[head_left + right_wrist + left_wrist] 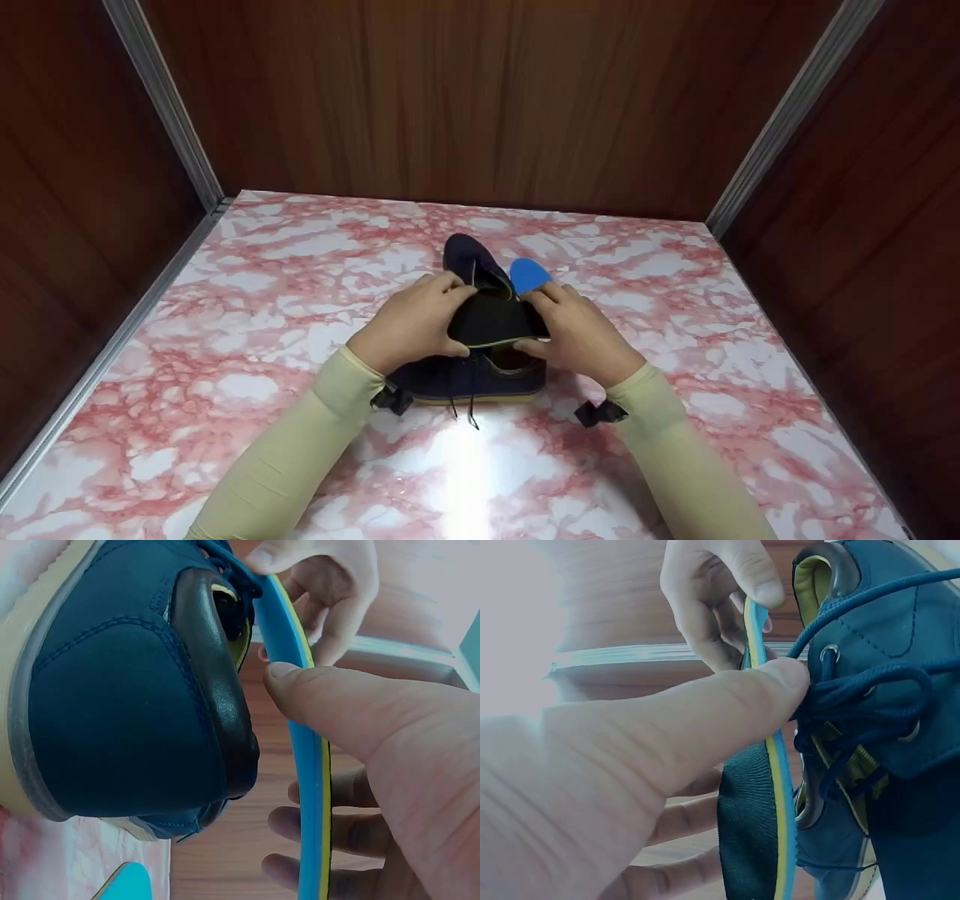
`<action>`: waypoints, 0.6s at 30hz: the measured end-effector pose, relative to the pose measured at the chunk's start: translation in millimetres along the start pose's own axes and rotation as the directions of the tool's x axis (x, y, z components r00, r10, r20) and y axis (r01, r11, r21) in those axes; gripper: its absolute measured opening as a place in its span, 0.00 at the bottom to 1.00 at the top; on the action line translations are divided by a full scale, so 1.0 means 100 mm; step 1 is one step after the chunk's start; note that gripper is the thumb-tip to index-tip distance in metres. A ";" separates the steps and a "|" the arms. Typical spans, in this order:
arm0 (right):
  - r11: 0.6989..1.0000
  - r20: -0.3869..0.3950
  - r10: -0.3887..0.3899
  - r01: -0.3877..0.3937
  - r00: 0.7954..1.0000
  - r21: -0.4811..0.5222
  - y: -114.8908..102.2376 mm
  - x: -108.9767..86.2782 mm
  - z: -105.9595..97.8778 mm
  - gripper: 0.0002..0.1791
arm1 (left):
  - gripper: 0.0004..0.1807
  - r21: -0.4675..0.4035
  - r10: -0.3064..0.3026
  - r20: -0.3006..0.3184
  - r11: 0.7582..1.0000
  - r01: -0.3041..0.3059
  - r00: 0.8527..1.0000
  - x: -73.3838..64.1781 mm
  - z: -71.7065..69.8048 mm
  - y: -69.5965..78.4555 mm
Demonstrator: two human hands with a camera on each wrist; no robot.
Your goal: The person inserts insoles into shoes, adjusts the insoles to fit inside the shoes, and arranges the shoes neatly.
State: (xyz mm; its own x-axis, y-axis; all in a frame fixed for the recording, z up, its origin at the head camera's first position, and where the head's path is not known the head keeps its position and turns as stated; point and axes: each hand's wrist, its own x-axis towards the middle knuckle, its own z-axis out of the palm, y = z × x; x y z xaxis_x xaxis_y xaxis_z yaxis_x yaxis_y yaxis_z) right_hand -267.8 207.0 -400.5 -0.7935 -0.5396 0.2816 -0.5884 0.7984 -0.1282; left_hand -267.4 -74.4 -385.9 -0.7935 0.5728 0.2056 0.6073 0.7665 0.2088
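Between both hands is an insole (495, 322), black on its upper face, with a yellow layer and a blue underside (304, 765) showing in the wrist views. My left hand (412, 319) pinches one end, thumb on the near edge and fingers behind. The other end is gripped the same way by my right hand (589, 337). Just below the insole, a navy lace-up shoe (435, 379) rests on its sole, its opening partly covered by the insole and right thumb. Its heel (120, 705) fills the left of the right wrist view.
A second navy shoe (465, 255) lies behind the held insole, toe pointing away. To its right is another insole, blue side up (528, 274), partly hidden by the right hand. Laces (472, 412) trail onto the marbled tabletop (300, 247). Wooden panels (480, 97) enclose the table.
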 end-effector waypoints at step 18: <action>0.998 -0.013 -0.049 0.048 0.999 -0.051 -0.17 -0.04 0.03 0.47 | 0.49 -0.005 0.076 -0.090 0.997 -0.077 0.993 0.00 0.09 0.15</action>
State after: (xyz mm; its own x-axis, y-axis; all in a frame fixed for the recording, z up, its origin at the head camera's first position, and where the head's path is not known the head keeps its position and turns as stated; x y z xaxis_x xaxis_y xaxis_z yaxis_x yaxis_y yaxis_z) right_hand -255.2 194.2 -402.2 -0.7615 -0.5744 0.3002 -0.6173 0.7840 -0.0658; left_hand -258.0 -60.0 -391.8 -0.7382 0.6010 0.3065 0.6669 0.7187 0.1970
